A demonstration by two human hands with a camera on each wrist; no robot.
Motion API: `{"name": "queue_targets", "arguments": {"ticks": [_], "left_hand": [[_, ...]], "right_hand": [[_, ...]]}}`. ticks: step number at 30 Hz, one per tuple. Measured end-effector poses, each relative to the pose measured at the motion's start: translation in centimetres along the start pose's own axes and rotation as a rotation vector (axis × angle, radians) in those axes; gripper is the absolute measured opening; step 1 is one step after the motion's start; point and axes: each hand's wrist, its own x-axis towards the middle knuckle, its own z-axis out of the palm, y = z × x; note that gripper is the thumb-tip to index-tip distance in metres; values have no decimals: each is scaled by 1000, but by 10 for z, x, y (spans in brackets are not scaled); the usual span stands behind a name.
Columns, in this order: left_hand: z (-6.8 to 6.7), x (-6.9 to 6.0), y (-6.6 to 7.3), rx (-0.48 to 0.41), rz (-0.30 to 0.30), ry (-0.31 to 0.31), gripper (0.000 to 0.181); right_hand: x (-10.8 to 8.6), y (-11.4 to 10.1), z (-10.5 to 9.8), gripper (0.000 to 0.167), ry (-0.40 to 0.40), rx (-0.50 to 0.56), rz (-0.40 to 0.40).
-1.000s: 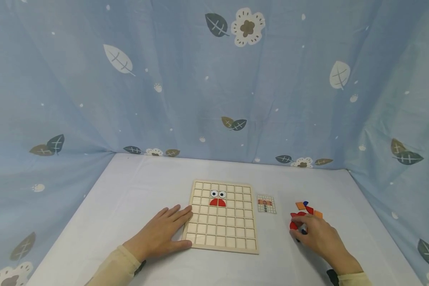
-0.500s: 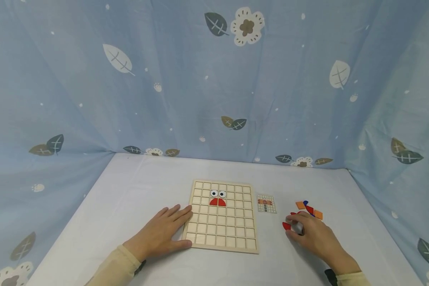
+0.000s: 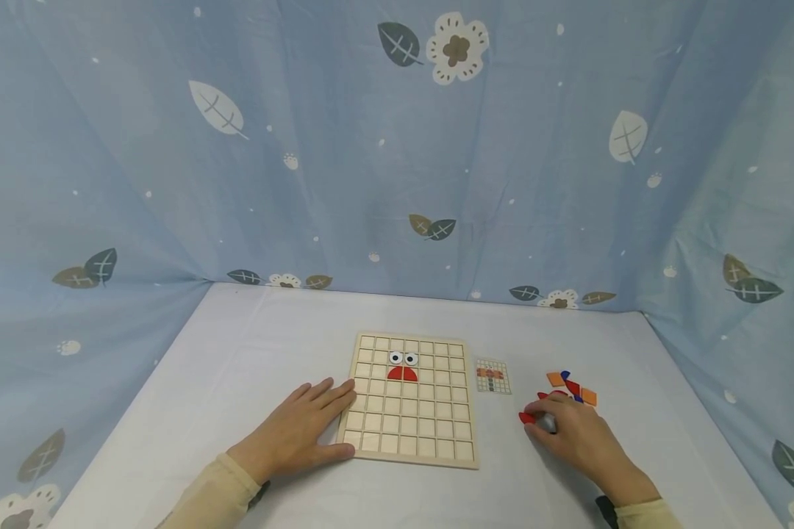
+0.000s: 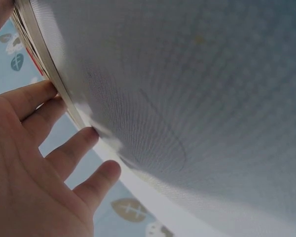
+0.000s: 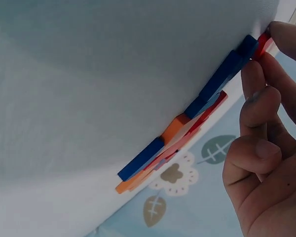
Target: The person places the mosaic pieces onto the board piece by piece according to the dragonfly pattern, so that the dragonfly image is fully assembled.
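Note:
A wooden grid board point(image 3: 410, 444) lies on the white table, with two eye tiles point(image 3: 403, 358) and two red quarter-round tiles point(image 3: 402, 374) in its upper cells. My left hand point(image 3: 298, 427) rests on the table, fingers spread and fingertips touching the board's left edge. Right of the board, my right hand point(image 3: 578, 441) pinches a red tile point(image 5: 263, 45) between thumb and index finger, low over the table; its other fingers curl inward in the right wrist view. Part of that tile is hidden by the fingers.
Beside the board lies a small pattern card point(image 3: 493, 376). Loose tiles sit around and behind my right hand: orange squares point(image 3: 589, 397), a red piece point(image 3: 573, 388) and blue ones point(image 5: 221, 74). A blue patterned cloth point(image 3: 384, 184) hangs behind the table.
My right hand has drawn slightly left from the loose tiles, bringing the red tile along between its fingertips. The left hand and the board have stayed put.

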Motion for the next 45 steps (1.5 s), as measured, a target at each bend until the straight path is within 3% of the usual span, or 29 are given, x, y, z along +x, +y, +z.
{"name": "queue_targets", "arguments": {"ticks": [9,16,24,35,45], "left_hand": [[0,0,0,-2,-5,-6,86],[1,-1,0,19,4,18,84],[0,0,0,14,8,20,84],[1,1,2,13,15,20,84],[1,0,0,43,23,32,84]], "right_hand": [[4,-4,0,25,55,-12,-34],[12,-20,-1,22,135,11,-79],[29,-59,1,24,171,75,-160],[55,-117,18,20,223,152,-328],[80,-156,28,17,149,164,-439]]}}
